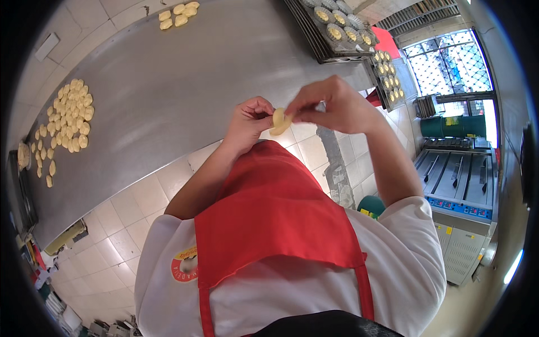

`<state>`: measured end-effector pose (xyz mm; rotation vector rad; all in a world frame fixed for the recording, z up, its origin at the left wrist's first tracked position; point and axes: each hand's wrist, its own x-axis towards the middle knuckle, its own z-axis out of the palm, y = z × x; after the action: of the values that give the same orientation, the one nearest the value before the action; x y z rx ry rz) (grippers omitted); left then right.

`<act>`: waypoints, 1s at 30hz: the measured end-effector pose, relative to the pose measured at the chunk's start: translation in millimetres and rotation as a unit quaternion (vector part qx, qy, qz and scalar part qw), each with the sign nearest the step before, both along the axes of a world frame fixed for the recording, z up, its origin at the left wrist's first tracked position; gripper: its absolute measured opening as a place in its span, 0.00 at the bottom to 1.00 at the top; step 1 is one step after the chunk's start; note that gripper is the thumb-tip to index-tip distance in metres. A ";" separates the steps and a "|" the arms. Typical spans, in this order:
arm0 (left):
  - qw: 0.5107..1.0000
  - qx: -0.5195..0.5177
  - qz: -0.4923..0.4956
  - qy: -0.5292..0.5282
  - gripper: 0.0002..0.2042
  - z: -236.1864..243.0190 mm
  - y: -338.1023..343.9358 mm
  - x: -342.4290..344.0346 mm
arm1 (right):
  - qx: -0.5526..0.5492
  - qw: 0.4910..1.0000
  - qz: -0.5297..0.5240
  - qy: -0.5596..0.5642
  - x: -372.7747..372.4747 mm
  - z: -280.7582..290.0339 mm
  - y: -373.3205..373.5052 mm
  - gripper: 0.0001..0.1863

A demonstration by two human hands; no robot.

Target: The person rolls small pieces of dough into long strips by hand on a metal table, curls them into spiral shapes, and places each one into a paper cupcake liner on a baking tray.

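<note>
One piece of pale yellow dough is hanging in the air between both hands, in front of the near edge of the metal table. The left hand is gripping the left side of the dough between thumb and fingers. The right hand is curving inward, with thumb and fingertips meeting the right side of the dough; blur is hiding whether they are pinching it. Below the hands, a red apron is covering the front of a white shirt.

On the table, a large group of dough pieces is occupying the left end, and a smaller group is lying near the far edge. At the far right corner, stacked dark trays are supporting fluted tins, several containing pale dough. Farther right, more filled tins are standing in rows. At the right side, a green drum is lying behind a metal machine. Pale tiles are covering the floor
</note>
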<state>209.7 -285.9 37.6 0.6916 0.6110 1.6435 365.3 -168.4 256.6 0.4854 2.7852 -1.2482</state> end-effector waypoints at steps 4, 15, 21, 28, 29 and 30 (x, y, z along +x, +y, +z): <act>0.998 -0.040 -0.057 0.010 0.07 14.8 12.5 -10.2 | 0.010 0.982 -0.183 0.051 -5.8 -35.5 20.5 0.09; 0.968 -0.203 -0.065 0.130 0.19 46.2 187.6 -16.6 | -0.371 0.808 -0.420 0.181 21.8 -144.2 124.5 0.25; 0.874 -0.197 0.143 0.421 0.28 62.5 356.6 -68.7 | -0.221 0.823 -0.478 0.214 85.7 -134.2 392.8 0.23; 0.325 -0.324 0.246 0.854 0.31 -88.3 311.3 -311.3 | -0.007 0.897 -0.441 -0.041 142.1 -152.3 624.5 0.24; 0.348 -0.348 0.219 0.842 0.30 -87.6 316.8 -306.8 | 0.006 0.903 -0.420 -0.092 154.8 -157.9 629.0 0.24; 0.364 -0.375 0.197 0.830 0.29 -78.0 319.5 -309.0 | 0.105 0.894 -0.415 -0.136 153.2 -158.5 624.9 0.24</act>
<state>-99.3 33.6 -40.4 1.3507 2.9040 0.0894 518.4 456.5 98.2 1.8410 2.5092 -0.8224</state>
